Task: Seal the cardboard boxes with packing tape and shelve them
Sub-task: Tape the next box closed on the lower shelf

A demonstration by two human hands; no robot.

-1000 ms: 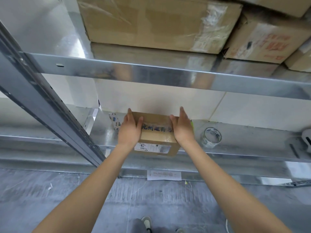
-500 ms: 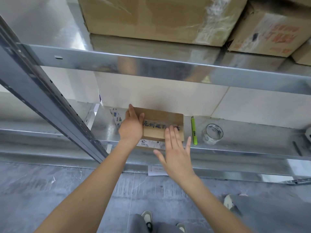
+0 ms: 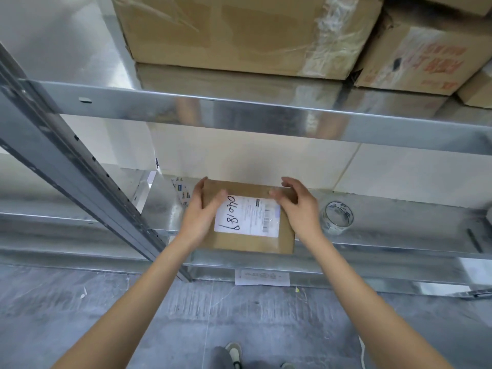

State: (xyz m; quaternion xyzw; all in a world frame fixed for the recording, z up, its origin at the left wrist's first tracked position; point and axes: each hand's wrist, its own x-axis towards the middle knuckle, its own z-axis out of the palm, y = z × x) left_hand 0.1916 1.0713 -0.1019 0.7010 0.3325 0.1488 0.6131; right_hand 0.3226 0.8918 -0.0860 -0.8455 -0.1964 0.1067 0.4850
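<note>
A small brown cardboard box lies on the lower metal shelf, its face with a white shipping label and handwritten numbers turned up. My left hand grips the box's left side, thumb on the label. My right hand holds the far right corner with curled fingers. A roll of clear packing tape stands on the shelf just right of the box.
Large taped cardboard boxes fill the upper shelf, whose beam crosses above my hands. A slanted metal upright runs at the left. A paper sheet lies on the grey floor under the shelf; my shoes show below.
The box has been turned so the labelled face is up instead of the taped, lettered face. My right hand came back onto the box. The green pen is now hidden.
</note>
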